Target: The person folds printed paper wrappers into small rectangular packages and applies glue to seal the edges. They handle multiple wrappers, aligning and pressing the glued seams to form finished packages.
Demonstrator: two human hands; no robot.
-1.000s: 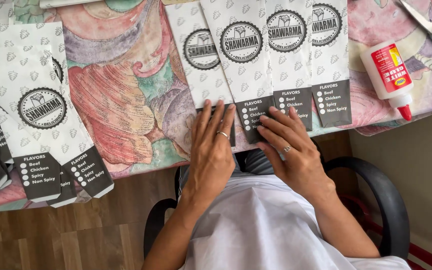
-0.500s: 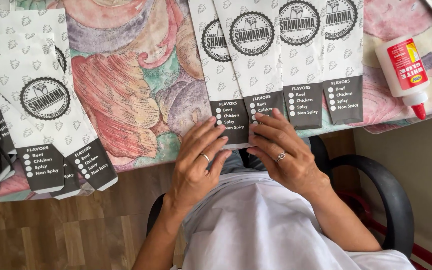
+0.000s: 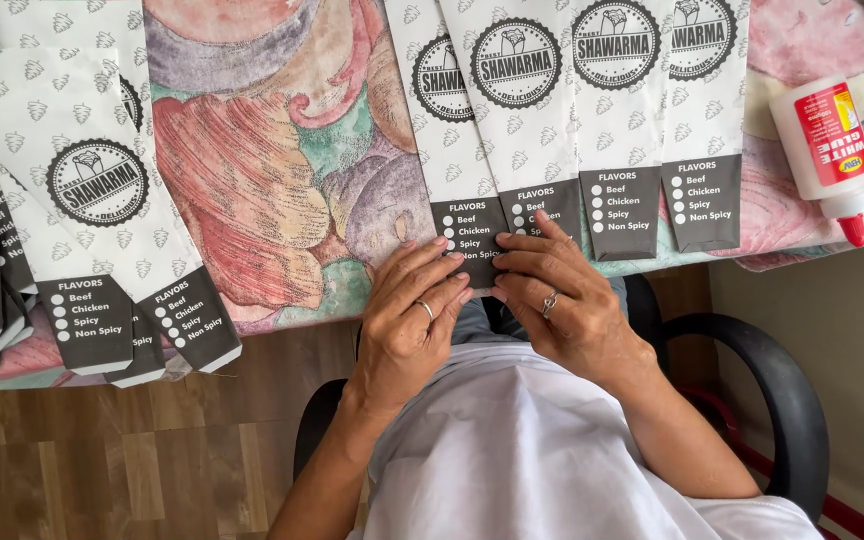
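Floral tablecloth (image 3: 282, 200), black armchair (image 3: 782, 400), wood-look floor (image 3: 102, 460), beige wall (image 3: 822, 340)

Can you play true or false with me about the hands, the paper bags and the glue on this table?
1. Both hands press on the dark bottom end of a paper bag. True: the left hand and the right hand rest on the lowest bag of the fanned row.
2. The glue bottle stands upright. False: it lies on its side on the tablecloth, red tip toward the table edge.
3. The right hand wears a ring. True.
4. The pile of bags at the left is plain brown. False: they are white with a round black stamp and dark ends.
5. The left hand holds the glue. False: the glue lies apart, untouched.
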